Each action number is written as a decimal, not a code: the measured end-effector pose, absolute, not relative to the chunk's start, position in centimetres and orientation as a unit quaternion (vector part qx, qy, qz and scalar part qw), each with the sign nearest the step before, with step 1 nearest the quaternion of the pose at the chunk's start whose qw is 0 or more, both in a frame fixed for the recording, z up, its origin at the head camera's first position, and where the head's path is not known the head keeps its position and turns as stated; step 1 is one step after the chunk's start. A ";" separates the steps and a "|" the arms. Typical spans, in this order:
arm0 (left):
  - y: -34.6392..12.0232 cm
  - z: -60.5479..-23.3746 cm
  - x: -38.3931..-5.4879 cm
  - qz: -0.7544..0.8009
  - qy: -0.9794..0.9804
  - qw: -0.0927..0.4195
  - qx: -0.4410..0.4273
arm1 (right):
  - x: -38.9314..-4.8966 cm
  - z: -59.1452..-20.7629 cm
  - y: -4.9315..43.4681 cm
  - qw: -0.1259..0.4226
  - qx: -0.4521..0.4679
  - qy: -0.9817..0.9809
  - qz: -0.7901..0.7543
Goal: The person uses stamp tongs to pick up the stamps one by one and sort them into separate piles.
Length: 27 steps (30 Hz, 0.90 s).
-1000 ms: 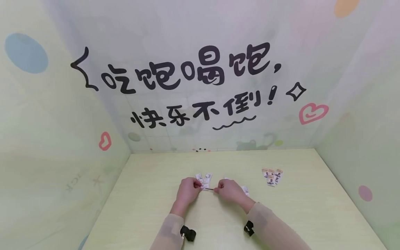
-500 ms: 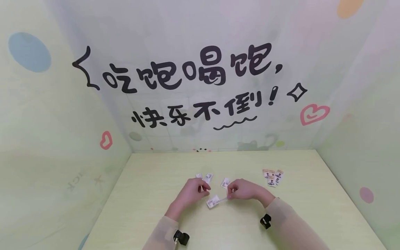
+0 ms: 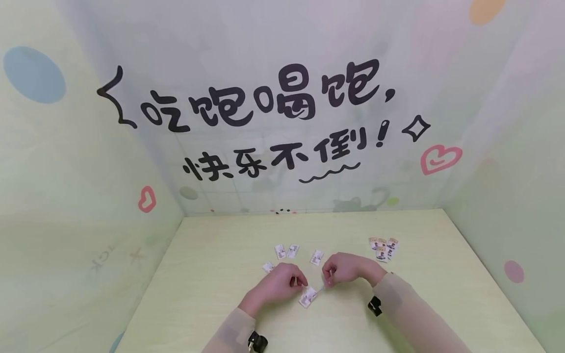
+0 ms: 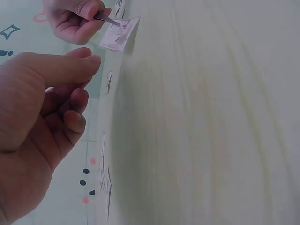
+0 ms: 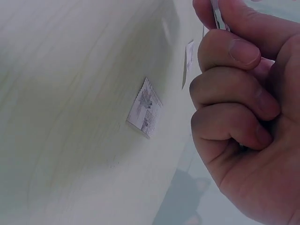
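Holds tweezers [image 4: 107, 19] in the right hand [image 3: 348, 268], narrowly pinched between thumb and forefinger, with the other fingers folded toward the palm. Carries at the tweezer tips a held stamp [image 3: 308, 297], at eight o'clock from that hand and tilted in the left wrist view. Cannot tell how high above the table [image 3: 212, 304]. Holds nothing in the left hand [image 3: 281, 282], at ten o'clock from the held stamp, with fingers loosely curved and near its edge; shows a gap there in the left wrist view.

Could drop the held stamp through too slack a squeeze, or crease it through too hard a one. Might also let it swivel, being gripped at a single spot. Could bend or tear a corner by catching it with the left fingertips while pulling away with the tweezers. Risks nudging the half-hidden stamp [image 3: 267, 266] at ten o'clock, beyond the left hand, by a careless knuckle. Probably threatens less the pair of stamps [image 3: 293, 251] at eleven o'clock, the lone stamp [image 3: 316, 257] at twelve, and the overlapping stamps [image 3: 384, 249] well apart at two.
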<state>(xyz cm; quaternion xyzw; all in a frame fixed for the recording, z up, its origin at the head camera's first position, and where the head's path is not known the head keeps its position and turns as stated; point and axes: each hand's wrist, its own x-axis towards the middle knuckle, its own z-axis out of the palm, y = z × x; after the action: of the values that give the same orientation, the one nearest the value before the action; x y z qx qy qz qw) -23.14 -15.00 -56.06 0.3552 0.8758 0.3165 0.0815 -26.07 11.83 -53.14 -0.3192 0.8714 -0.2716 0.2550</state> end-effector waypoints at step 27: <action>-14.9 -56.4 -22.2 0.330 0.872 0.152 0.327 | -25.5 -54.0 12.3 0.235 -0.301 0.882 -0.277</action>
<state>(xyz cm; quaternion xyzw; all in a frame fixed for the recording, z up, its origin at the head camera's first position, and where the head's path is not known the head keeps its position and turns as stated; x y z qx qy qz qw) -22.19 -14.94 -56.36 0.3272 0.8723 0.3298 0.1524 -25.54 12.29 -54.02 -0.3011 0.8818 -0.2767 0.2349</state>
